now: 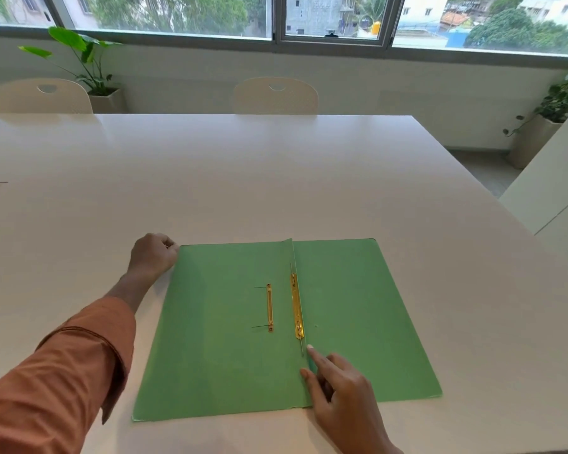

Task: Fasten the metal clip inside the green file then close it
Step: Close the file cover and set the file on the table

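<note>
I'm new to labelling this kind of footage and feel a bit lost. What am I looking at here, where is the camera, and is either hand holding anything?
There is no machine here. One wide-angle camera sits on a person's head and looks forward and down, so the arms reach in from the bottom. On the white table lies an open green file. Inside are two gold metal pieces: a short clip bar on the left leaf and a longer fastener strip along the fold. The left hand rests curled at the file's far left corner. The right hand points an index finger at the fold near the strip's lower end. Neither hand visibly holds anything.
</note>
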`<state>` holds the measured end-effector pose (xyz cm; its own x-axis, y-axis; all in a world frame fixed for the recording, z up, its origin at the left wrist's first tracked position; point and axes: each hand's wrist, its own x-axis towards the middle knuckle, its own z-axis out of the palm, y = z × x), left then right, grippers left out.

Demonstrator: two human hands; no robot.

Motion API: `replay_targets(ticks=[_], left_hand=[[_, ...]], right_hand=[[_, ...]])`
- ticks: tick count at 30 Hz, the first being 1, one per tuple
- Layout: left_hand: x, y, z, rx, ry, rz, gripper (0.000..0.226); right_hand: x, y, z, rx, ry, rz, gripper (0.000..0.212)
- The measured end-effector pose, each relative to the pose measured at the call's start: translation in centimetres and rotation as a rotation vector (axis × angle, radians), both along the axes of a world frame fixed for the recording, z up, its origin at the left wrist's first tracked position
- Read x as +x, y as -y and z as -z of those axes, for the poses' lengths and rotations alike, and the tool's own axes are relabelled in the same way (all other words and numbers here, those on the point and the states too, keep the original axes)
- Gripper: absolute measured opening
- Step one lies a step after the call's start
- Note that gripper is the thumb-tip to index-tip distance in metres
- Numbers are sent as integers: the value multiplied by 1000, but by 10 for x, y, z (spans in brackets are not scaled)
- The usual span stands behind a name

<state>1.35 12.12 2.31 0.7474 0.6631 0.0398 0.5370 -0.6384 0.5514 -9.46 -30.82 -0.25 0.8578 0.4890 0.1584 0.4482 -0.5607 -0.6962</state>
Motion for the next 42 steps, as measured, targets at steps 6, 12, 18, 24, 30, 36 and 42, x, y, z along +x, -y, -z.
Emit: replay_targets(ticks=[6,12,18,24,30,36,42], left_hand=[[4,-2,-2,-14,-12,57,9],[10,2,-7,-33,-54,55,12],[16,-1,-11,-44,-136,60,15],[22,-7,-20,-279,-152,40,21],[18,5,-53,-682,-32,39,13],[11,24,-101,-937,101,134,47],[-14,89,-147,-1130,245,326,63]], right_hand=[[1,-1,2,16,5,3,41],[0,-1,2,18,18,22,39],[-2,-2,3,17,34,38,38],[-2,-2,4,22,65,40,39],[2,0,7,70,72,65,40],[11,10,-2,364,-182,194,35],[44,30,-41,700,-571,290,34]])
